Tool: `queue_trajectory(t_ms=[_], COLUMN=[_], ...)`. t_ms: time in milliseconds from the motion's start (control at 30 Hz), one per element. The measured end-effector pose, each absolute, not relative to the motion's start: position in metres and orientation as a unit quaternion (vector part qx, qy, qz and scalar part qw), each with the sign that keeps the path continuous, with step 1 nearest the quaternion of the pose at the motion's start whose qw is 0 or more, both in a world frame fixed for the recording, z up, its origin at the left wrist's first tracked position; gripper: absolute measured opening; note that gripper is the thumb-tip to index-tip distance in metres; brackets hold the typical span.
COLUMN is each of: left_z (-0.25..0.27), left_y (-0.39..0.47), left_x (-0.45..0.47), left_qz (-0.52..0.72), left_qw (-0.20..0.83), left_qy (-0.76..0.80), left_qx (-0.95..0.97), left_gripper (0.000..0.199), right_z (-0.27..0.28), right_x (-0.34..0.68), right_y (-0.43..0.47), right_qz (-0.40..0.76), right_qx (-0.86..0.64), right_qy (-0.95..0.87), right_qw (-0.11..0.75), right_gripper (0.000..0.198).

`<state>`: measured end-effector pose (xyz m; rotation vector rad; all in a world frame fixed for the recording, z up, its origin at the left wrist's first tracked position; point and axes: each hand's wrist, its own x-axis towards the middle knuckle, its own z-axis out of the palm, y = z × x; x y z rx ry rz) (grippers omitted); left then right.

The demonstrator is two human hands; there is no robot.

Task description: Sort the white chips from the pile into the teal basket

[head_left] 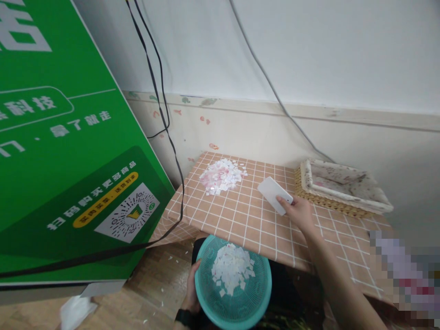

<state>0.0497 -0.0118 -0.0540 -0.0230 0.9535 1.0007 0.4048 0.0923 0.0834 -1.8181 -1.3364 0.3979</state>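
My left hand (193, 286) grips the left rim of a teal plastic basket (237, 314) held below the table's front edge. Small cut white paper pieces (233, 268) lie heaped in that basket. Over the table, my right hand (298, 211) is closed on one end of a flat white rectangular card (274, 195), thumb on top. Whether the card touches the cloth I cannot tell. Left of the card, a pile of paper pieces (222, 175), some pinkish, lies on the checked tablecloth (247, 215).
A cloth-lined wicker basket (340, 190) stands against the wall at the right. A green sign panel (62, 183) fills the left, with a black cable (175, 156) hanging before it. A white plastic bag (77, 311) and paper scraps lie on the floor. Something blurred sits at far right.
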Motion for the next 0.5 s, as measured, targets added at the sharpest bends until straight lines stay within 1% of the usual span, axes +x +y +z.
queue_trajectory(t_ms=[133,233,500], left_z=[-0.059,-0.058,-0.044], left_y=[-0.011,-0.009,-0.012], left_x=[0.05,0.051,0.057], left_qz=[0.469,0.476,0.482], left_qw=[0.767,0.764,0.746], left_qy=[0.437,0.435,0.459], left_qx=[-0.02,-0.026,-0.029], left_gripper=[0.025,0.023,0.033], right_z=[0.093,0.098,0.117], right_x=[0.416,0.405,0.348], right_y=[0.097,0.102,0.141], right_qz=[0.122,0.137,0.155], right_qx=[-0.746,-0.736,-0.66], right_qy=[-0.511,-0.519,-0.667], right_qw=[0.409,0.413,0.309], right_gripper=[0.047,0.047,0.047])
